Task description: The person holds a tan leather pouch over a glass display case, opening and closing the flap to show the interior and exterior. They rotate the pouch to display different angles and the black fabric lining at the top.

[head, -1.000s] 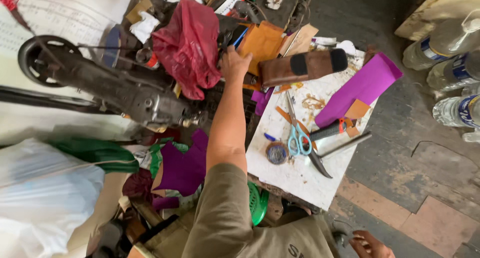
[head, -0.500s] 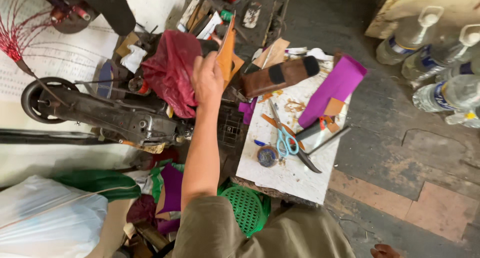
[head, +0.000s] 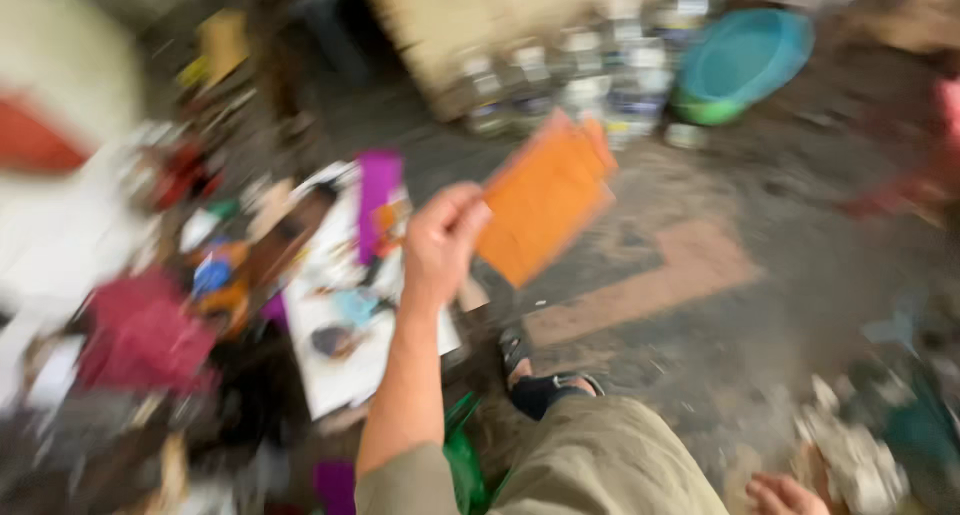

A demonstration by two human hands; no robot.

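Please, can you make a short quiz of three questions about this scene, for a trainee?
1. True or false: the left hand holds a flat orange sheet raised above the floor.
2. What colour is the basin on the floor beyond the sheet? A) red B) teal C) black
3. Fill in: the foot below the hand wears a dark ____.
Key: 1 true; 2 B; 3 sandal.
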